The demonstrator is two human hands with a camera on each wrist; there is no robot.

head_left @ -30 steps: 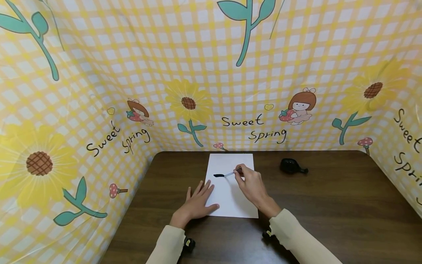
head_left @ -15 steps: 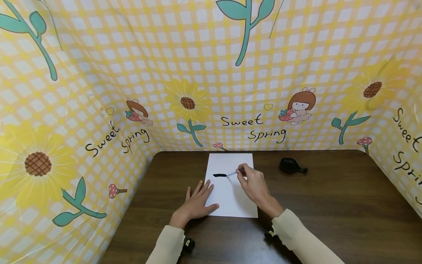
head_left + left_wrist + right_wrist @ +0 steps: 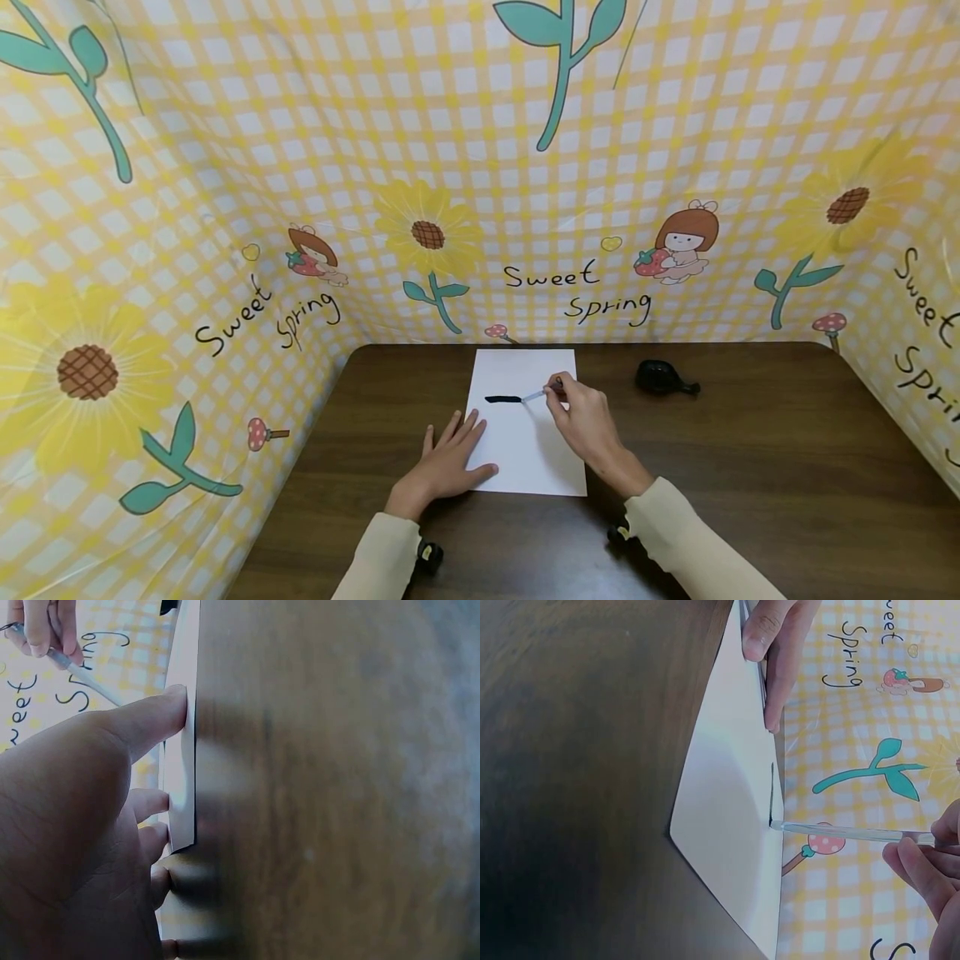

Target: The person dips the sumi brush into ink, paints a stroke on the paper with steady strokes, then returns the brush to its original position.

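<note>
A white sheet of paper (image 3: 525, 446) lies on the dark wooden table. Spread flat, my left hand (image 3: 448, 463) rests over its left edge, the thumb near the lower part. My right hand (image 3: 588, 423) pinches a slim pen-like tool (image 3: 535, 394) with a clear shaft between thumb and fingers. In the right wrist view, the tip of this tool (image 3: 840, 831) meets the paper at the end of a thick black line (image 3: 503, 399). That line runs across the upper half of the sheet, from the left side to about the middle.
A black, round-bodied bottle-like thing (image 3: 660, 377) with a narrow neck lies at the back right of the table (image 3: 750, 467). Yellow checked cloth (image 3: 480, 208) with printed flowers and lettering stands around the table's back and sides.
My right hand has moved a little to the right with the pen-like tool, and the black line has grown longer that way. My left hand has stayed in place.
</note>
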